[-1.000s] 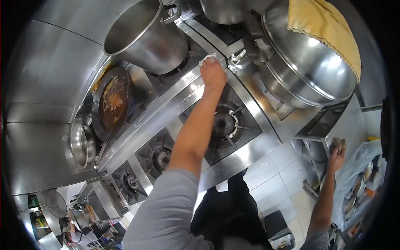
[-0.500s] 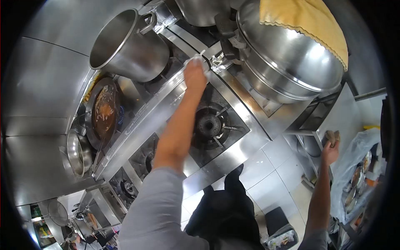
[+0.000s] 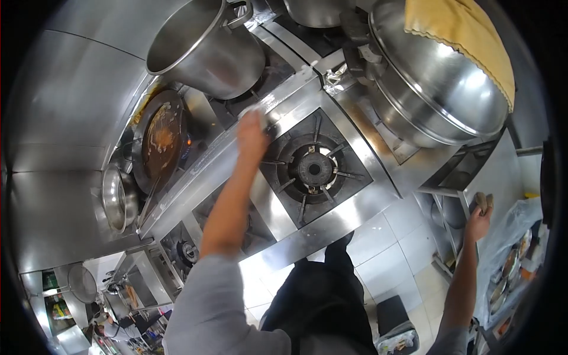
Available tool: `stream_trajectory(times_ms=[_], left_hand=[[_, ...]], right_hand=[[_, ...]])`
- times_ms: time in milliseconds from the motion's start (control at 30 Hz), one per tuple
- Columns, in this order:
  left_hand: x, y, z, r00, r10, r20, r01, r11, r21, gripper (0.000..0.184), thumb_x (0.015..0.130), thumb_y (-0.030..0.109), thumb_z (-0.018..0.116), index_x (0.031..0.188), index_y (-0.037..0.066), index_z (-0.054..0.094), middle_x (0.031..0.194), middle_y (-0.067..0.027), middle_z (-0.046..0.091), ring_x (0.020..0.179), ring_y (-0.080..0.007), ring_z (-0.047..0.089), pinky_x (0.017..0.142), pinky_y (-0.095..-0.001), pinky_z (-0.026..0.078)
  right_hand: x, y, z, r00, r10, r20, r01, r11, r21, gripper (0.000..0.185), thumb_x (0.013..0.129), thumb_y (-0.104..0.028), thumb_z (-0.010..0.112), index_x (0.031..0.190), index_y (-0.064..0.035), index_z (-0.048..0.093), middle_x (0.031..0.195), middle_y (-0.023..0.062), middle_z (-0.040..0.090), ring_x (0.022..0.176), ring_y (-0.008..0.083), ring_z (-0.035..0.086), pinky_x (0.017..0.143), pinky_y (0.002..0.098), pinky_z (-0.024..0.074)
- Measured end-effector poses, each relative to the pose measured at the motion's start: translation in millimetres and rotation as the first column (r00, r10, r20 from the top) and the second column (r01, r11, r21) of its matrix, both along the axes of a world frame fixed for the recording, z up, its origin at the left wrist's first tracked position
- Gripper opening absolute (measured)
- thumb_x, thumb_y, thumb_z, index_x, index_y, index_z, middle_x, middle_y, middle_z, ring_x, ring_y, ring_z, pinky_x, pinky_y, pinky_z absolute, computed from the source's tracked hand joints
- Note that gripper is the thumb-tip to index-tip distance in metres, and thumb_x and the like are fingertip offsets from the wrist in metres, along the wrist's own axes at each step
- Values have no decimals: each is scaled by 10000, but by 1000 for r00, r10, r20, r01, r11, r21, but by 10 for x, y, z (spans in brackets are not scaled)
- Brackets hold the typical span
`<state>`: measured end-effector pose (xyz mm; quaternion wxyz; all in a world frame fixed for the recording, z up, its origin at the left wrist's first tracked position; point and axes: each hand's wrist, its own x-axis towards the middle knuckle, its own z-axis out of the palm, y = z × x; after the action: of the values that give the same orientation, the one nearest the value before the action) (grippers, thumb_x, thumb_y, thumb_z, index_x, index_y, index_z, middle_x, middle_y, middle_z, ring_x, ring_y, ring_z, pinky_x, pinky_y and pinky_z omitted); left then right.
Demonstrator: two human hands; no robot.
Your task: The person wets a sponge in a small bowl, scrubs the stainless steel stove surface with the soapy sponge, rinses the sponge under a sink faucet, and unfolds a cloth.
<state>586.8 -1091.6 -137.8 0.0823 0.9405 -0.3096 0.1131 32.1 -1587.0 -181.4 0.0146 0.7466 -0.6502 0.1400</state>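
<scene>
My left hand [image 3: 252, 139] is blurred and closed over a whitish cloth [image 3: 255, 112], which mostly hides beneath it. It presses on the raised steel ledge [image 3: 284, 97] between the front and back burners, left of an unlit burner [image 3: 314, 169]. Far to the right, my right hand [image 3: 478, 225] is closed round a small grey-brown cloth-like thing [image 3: 484, 203], near the end of a steel counter.
A tall steel pot [image 3: 222, 65] stands behind the ledge, with a dark wok [image 3: 158, 142] and a steel bowl [image 3: 113, 198] to its left. At the right is a domed steamer [image 3: 414, 89] under a yellow cloth [image 3: 467, 38]. A black bin [image 3: 391, 316] sits on the floor.
My left hand has slid down and to the left along the ledge with the white cloth, away from the foil-covered corner. My right hand still grips the grey-brown thing. The view has shifted slightly.
</scene>
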Motion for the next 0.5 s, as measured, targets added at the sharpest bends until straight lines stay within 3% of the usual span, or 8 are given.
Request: stream_trajectory(times_ms=[67,133,233,300,367,400,467,500], left_hand=[[61,1063,-227,993,2,118,-4,1000,18,724,656,-89,606,1358,52,499,1274,-225,564,1228,-393,509,1055,-468,395],[37,1787,-125,977,212,3,-212,977,40,655,658,-102,570,1297,42,560,1182,-233,596,1175,-393,538,1005,-481,427],[65,1636,-226,980,133,146,-133,991,-10,595,658,-86,562,1239,34,600,1123,-234,609,1107,-398,564,929,-487,464],[25,816,-154,968,197,157,-205,978,37,576,658,-54,584,1228,31,601,1128,-236,605,1072,-394,573,883,-474,479],[-46,288,223,927,372,-42,-356,910,212,540,730,6,614,1266,25,559,1197,-218,595,1103,-367,568,917,-441,469],[-84,525,145,917,395,-51,-376,901,214,540,730,6,614,1266,25,559,1197,-218,595,1103,-367,568,917,-441,469],[-80,1191,-24,984,48,171,-68,991,114,556,725,-4,607,1278,33,552,1171,-201,600,1087,-367,570,920,-455,462],[-78,1716,-151,940,-10,341,-35,991,125,554,715,-34,582,1265,41,571,1108,-193,623,1039,-364,591,899,-456,471]], right_hand=[[37,59,72,1000,20,14,-20,1000,-16,493,911,-419,515,1368,-234,513,1049,157,702,941,404,661,763,496,522],[36,53,21,999,30,32,-29,999,-29,493,912,-424,516,1368,-238,513,1048,157,702,941,406,660,760,502,522],[-36,-6,-67,1000,23,2,-23,997,-69,494,917,-425,514,1371,-229,511,1059,156,701,947,406,660,762,508,520],[29,45,22,1000,22,0,-22,999,-37,496,924,-420,511,1377,-219,507,1107,160,689,966,400,658,779,500,519],[38,53,26,995,90,41,-88,995,-44,502,927,-419,510,1382,-208,502,1140,163,676,986,399,652,793,489,519],[6,39,37,987,139,81,-135,990,-49,509,930,-417,509,1388,-197,497,1173,166,663,1006,399,646,808,479,519],[-59,-38,-17,972,212,103,-206,976,-67,520,939,-414,494,1405,-184,483,1215,167,645,1056,401,628,844,463,515],[-143,-135,-107,978,194,71,-188,979,-80,534,933,-460,488,1384,-176,502,1196,176,650,1058,410,621,851,483,506]])
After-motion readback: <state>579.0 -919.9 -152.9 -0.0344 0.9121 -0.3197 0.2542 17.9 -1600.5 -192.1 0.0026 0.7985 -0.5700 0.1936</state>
